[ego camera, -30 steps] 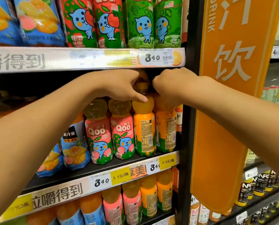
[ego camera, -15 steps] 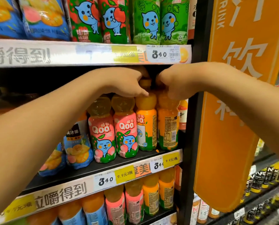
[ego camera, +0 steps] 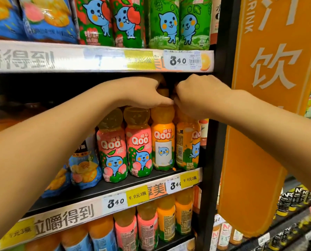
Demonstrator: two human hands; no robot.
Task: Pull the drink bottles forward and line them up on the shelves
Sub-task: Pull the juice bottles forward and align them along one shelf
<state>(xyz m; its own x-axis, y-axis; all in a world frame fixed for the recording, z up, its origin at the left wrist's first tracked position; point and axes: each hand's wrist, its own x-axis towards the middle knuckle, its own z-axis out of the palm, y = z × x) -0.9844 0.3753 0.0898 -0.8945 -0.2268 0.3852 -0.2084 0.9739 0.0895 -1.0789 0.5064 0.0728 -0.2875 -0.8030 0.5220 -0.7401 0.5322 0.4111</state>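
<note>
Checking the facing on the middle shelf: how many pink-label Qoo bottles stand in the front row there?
2: one pink-label bottle right of the blue-label bottles, the other beside it, left of the orange-label bottle. More may stand hidden behind them.

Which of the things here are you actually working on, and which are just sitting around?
In the job:
left hand and right hand, on the tops of the orange bottles
pink bottles beside them
middle shelf

Just around:
green bottles above
orange sign
black bottles, lower right
price tag
</note>
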